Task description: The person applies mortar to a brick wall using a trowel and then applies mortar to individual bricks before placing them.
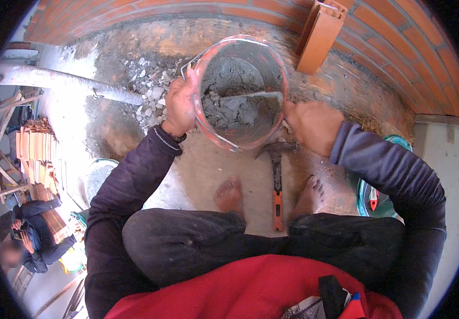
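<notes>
My left hand (180,103) grips the left rim of a reddish bucket (206,129), beside its wire handle. Wet grey mortar (240,114) lies inside, with a pale straight edge across it that I cannot make out. My right hand (313,126) is closed at the bucket's right rim; what its fingers hold is hidden. A hammer (277,196) with a dark head and orange-and-black handle lies just below the bucket, between my bare feet.
A hollow brick (314,48) leans by the brick wall (405,48). Rubble (149,90) and a pale pole (70,80) are left of the bucket. Teal buckets (399,142) stand right. At far left, another person (40,234) is near stacked bricks (35,154).
</notes>
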The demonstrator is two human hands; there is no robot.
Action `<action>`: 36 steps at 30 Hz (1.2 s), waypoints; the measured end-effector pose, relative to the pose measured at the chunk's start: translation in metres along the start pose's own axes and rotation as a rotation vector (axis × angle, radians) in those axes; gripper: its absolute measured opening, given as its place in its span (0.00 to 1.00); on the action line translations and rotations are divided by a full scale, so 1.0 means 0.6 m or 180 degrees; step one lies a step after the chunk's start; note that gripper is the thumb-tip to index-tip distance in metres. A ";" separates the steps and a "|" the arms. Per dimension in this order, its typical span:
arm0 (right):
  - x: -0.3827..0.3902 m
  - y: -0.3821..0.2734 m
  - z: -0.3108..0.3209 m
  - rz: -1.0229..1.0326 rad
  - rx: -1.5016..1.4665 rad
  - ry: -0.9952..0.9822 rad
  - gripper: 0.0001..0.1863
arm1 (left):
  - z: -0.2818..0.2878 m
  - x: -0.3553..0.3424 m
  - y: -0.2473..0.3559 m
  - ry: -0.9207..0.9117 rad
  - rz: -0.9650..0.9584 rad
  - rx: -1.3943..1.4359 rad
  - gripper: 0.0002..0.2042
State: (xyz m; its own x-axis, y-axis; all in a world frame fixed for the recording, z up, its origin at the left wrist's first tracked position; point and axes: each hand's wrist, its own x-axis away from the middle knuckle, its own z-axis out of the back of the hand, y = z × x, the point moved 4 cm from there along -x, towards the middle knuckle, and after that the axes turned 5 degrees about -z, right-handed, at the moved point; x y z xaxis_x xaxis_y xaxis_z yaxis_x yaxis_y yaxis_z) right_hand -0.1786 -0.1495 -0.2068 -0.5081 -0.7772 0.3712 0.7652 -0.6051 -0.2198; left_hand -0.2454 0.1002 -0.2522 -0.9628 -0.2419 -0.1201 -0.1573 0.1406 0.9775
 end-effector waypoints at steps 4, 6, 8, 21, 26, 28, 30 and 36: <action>-0.056 0.057 0.023 -0.0092 0.0055 0.0501 0.13 | 0.014 -0.004 -0.002 -0.0051 0.0099 -0.0325 0.27; -0.083 0.055 0.009 0.0122 0.0046 0.0258 0.13 | -0.014 -0.011 0.018 -0.0257 -0.0059 -0.0398 0.27; -0.095 0.029 -0.019 0.0523 0.0016 -0.0390 0.13 | -0.001 -0.016 -0.001 -0.0260 0.0050 -0.0206 0.28; -0.115 0.044 -0.005 0.0443 0.0343 -0.0920 0.14 | 0.002 -0.021 -0.011 -0.0383 -0.0080 -0.0027 0.27; -0.101 0.016 -0.100 0.0991 -0.1366 -0.1024 0.11 | 0.019 -0.027 -0.018 -0.0330 0.0192 0.0180 0.28; -0.055 -0.007 -0.054 0.0706 -0.0716 -0.0768 0.10 | 0.046 -0.023 -0.034 -0.0296 0.0357 0.0207 0.27; -0.035 0.016 -0.043 0.0565 -0.0317 -0.0341 0.13 | 0.024 -0.020 -0.018 -0.0124 0.0021 0.0199 0.27; -0.098 0.104 -0.044 0.0036 -0.0032 -0.0422 0.12 | -0.030 -0.014 0.004 -0.0520 -0.0269 0.0234 0.26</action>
State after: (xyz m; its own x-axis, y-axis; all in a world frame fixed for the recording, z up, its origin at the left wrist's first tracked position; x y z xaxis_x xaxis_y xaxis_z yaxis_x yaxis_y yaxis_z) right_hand -0.1114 -0.1462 -0.2661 -0.4422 -0.7548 0.4845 0.7663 -0.5986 -0.2334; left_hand -0.2335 0.0854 -0.2458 -0.9674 -0.0975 -0.2336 -0.2489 0.1977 0.9481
